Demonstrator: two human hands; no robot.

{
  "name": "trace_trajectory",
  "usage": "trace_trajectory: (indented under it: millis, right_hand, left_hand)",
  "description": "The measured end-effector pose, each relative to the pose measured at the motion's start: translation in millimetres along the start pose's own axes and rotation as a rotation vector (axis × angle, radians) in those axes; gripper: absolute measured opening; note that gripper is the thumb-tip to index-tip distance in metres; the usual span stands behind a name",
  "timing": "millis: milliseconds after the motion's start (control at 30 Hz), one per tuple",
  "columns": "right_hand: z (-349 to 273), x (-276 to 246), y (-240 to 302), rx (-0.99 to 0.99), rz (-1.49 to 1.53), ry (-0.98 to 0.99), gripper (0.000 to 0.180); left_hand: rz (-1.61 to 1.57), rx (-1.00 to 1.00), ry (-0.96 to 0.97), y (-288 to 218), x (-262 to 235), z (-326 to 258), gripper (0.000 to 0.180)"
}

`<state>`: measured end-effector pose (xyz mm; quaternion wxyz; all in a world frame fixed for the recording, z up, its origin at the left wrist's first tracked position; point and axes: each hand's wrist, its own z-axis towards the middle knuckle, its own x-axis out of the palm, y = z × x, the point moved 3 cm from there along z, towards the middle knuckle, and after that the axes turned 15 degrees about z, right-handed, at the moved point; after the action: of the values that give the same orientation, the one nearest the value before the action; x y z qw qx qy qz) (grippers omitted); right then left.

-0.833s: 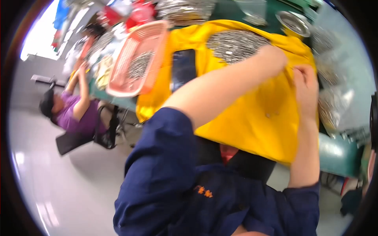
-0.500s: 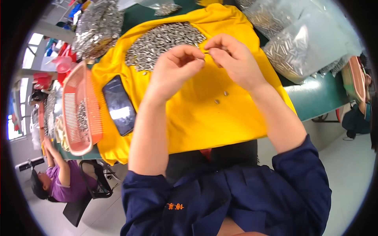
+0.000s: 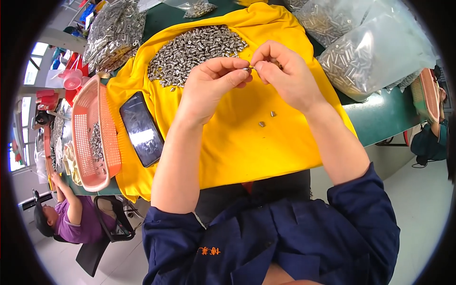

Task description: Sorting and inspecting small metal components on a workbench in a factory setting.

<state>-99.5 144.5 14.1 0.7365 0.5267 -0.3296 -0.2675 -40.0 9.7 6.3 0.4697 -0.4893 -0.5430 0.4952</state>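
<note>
My left hand [image 3: 211, 83] pinches a small silver metal part [image 3: 246, 69] between thumb and forefinger. Facing it, my right hand [image 3: 285, 76] is closed in a pinch on a thin, tiny piece whose kind I cannot make out. The fingertips almost meet above a yellow cloth [image 3: 228, 156]. Just beyond my left hand lies a heap of small silver metal cylinders [image 3: 194, 50]. Two loose cylinders [image 3: 261, 124] rest on the cloth below my right hand.
A phone [image 3: 141, 128] lies on the cloth at left, beside a pink plastic basket [image 3: 114, 156] with some metal parts inside. Clear bags of metal pieces [image 3: 351, 66] stand at the right, another bag [image 3: 116, 35] far left. A person in purple [image 3: 85, 218] sits at lower left.
My fingertips have come closer together, and the small silver part now shows in my left pinch. The view has shifted slightly.
</note>
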Motion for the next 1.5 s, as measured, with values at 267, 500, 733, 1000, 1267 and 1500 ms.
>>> trace_trajectory:
  millis: [267, 500, 733, 1000, 1267, 1500]
  right_hand:
    - [-2, 5, 6, -0.190, -0.312, 0.001, 0.005]
    - [-2, 8, 7, -0.217, -0.351, 0.010, 0.004]
    - [-2, 1, -8, 0.170, 0.091, 0.031, 0.004]
    - [3, -13, -5, 0.151, 0.285, -0.088, 0.004]
    - [13, -8, -10, 0.085, 0.195, -0.025, 0.007]
    - [6, -21, -11, 0.156, 0.272, -0.043, 0.004]
  left_hand:
    - [0.145, 0.014, -0.053, 3, -1, 4, 0.014]
    - [0.218, 0.022, -0.082, 2, 1, 3, 0.013]
    - [0.171, 0.003, -0.063, 4, -1, 2, 0.014]
    - [0.550, 0.130, -0.111, 9, 0, 6, 0.014]
    - [1.169, 0.323, -0.092, 2, 2, 0, 0.022]
    - [0.951, 0.444, -0.197, -6, 4, -4, 0.013]
